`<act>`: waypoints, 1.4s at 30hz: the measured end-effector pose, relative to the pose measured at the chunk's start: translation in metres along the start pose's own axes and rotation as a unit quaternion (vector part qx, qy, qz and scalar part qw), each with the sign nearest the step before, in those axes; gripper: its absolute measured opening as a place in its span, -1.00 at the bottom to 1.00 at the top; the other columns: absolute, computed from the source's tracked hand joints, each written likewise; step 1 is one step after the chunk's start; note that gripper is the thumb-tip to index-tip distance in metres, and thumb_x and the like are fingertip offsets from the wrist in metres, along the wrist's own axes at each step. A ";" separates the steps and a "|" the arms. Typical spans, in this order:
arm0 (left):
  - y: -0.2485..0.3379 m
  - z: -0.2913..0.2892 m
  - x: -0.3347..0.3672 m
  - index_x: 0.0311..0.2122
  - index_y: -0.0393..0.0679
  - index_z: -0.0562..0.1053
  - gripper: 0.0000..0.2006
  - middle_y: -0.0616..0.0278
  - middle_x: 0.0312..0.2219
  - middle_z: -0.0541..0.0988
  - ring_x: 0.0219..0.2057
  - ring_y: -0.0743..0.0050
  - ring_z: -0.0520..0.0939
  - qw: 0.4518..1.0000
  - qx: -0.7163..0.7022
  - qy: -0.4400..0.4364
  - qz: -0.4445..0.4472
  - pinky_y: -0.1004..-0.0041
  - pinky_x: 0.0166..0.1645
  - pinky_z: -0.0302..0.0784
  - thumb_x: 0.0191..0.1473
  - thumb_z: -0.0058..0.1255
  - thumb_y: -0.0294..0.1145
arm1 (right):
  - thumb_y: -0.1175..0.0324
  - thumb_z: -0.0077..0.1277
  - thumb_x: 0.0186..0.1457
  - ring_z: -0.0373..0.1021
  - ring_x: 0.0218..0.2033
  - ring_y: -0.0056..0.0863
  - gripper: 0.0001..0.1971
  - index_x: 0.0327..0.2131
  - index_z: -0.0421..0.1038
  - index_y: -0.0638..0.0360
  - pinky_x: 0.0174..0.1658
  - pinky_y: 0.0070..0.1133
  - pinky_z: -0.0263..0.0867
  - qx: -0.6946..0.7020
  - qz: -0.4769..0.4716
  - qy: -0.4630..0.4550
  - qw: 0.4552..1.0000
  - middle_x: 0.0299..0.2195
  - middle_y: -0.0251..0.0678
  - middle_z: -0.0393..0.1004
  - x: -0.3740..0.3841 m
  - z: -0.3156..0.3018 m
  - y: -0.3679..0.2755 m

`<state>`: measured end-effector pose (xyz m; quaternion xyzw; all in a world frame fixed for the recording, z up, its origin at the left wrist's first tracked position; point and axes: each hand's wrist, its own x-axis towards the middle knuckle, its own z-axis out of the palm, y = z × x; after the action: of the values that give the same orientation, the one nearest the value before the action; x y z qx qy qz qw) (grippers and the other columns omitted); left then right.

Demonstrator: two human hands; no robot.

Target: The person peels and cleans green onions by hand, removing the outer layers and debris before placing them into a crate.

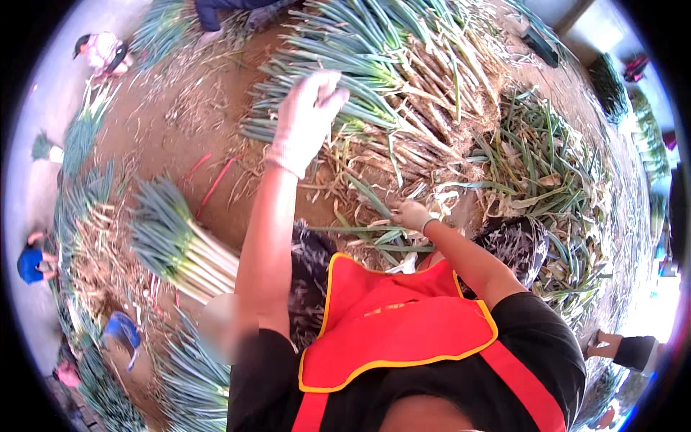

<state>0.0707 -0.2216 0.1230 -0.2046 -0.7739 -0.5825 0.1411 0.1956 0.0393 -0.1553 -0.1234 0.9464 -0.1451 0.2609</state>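
My left hand point(306, 119), in a pale work glove, is raised over the leafy side of a large heap of long green onions point(425, 93). Its fingers are curled, and what they hold, if anything, is hidden. Low in front of my lap is my right hand point(412, 214), with a band at the wrist. Its fingers are closed at the end of a green onion leaf point(368, 193). More loose leaves lie just below that hand. To my left rests a bundle of cleaned green onions point(191, 248) with white stalks.
A mound of stripped leaves point(547, 173) spreads on my right. Red ties point(216, 186) lie on the dirt floor at the left. Farther left are more onion piles, a blue object point(122, 329) and people, one in blue point(32, 265). Another person point(245, 6) is beyond the heap.
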 end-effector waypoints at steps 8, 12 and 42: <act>-0.025 0.011 -0.008 -0.11 -0.21 0.43 -0.72 0.21 -0.25 0.54 -0.22 0.51 0.55 0.976 0.108 -0.120 -0.143 0.50 -0.09 0.46 0.03 0.11 -0.47 | 0.22 -0.04 0.02 0.21 0.04 0.00 -0.39 0.11 0.09 0.30 0.06 -0.26 0.23 -0.066 0.181 0.353 0.916 0.11 0.10 0.11 0.134 -0.135 0.137; -0.029 0.005 -0.002 -0.10 -0.23 0.43 -0.71 0.23 -0.24 0.53 -0.22 0.51 0.53 0.973 0.087 -0.123 -0.175 0.49 -0.07 0.44 0.03 0.10 -0.46 | 0.11 -0.19 0.15 0.17 0.14 -0.17 -0.43 0.17 0.06 0.21 0.16 -0.30 0.08 -0.130 0.248 0.274 0.920 0.15 -0.05 0.16 0.169 -0.191 0.182; -0.030 0.010 -0.020 -0.45 -0.21 0.46 -0.81 0.30 -0.58 0.50 -0.51 0.47 0.51 0.806 -0.521 -0.052 -0.277 0.55 -0.42 0.46 0.04 0.07 -0.30 | 0.28 -0.11 0.22 0.15 -0.58 -0.76 -0.73 -0.14 0.29 0.30 -0.54 -0.75 0.11 0.528 -0.124 0.335 0.771 -0.58 -0.50 0.27 -0.082 -0.166 -0.197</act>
<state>0.0743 -0.2225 0.0856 -0.0547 -0.3840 -0.9009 -0.1948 0.2069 -0.0834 0.0851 -0.0262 0.7249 -0.6849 -0.0689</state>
